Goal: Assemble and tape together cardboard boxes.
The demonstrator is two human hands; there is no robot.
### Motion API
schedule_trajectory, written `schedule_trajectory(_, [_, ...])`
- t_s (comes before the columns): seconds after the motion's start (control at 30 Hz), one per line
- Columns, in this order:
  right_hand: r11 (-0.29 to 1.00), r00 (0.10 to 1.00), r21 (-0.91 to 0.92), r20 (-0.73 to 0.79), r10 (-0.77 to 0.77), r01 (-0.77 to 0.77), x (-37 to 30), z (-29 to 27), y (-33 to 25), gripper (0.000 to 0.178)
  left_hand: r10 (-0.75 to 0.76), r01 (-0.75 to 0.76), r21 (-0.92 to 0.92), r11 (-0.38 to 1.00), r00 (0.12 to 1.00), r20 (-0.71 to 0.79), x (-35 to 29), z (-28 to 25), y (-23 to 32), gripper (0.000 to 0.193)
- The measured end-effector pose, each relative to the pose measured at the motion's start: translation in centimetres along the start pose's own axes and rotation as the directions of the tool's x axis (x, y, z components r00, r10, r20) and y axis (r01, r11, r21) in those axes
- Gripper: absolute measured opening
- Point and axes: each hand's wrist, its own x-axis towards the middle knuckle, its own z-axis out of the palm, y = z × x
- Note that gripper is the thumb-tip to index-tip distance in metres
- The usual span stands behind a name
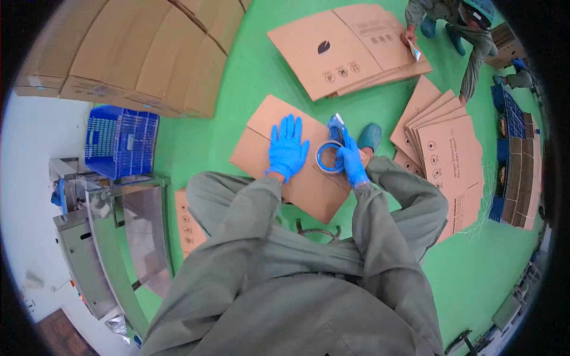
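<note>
My left hand [287, 149], in a blue glove, lies flat with fingers stretched on top of a brown cardboard box [314, 194] between my knees. A seam runs across the box's upper face. My right hand [354, 163], also gloved in blue, is closed around a tape dispenser [336, 126] with a roll of tape on it. The dispenser is over the right part of the box; whether it touches the cardboard I cannot tell.
Flattened cartons [344, 50] lie ahead, with more fanned out [454, 154] at right. Another person [445, 12] handles them. Tall stacked boxes [142, 53], a blue crate [122, 142] and a metal machine [89, 255] stand left. Bundled cardboard [518, 172] is far right.
</note>
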Motion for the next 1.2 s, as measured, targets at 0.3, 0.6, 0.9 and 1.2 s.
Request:
schedule_trajectory(0.3, [0.814,0.918,-0.532,-0.156,-0.364,0.232,-7.4,4.3,-2.7,0.063,0.027,-0.027,0.035,0.999,1.0,-0.002,0.8,0.6,-1.1,0.07])
schedule_trajectory(0.6, [0.695,0.898,-0.655,-0.056,-0.436,0.296,-9.2,4.6,-2.0,0.062,0.056,-0.053,0.048,0.997,0.997,-0.052,0.1,1.4,-0.3,0.073])
schedule_trajectory(0.9, [0.941,0.936,0.336,-0.343,0.081,0.042,-11.6,1.2,0.6,0.039,-0.178,0.172,-0.049,0.984,0.919,-0.352,3.7,-2.5,-4.2,0.076])
schedule_trajectory(1.2, [0.983,0.944,0.151,-0.326,-0.052,0.106,-10.9,0.7,4.0,0.032,-0.2,0.187,-0.072,0.98,0.921,-0.333,2.0,-4.2,-7.4,0.068])
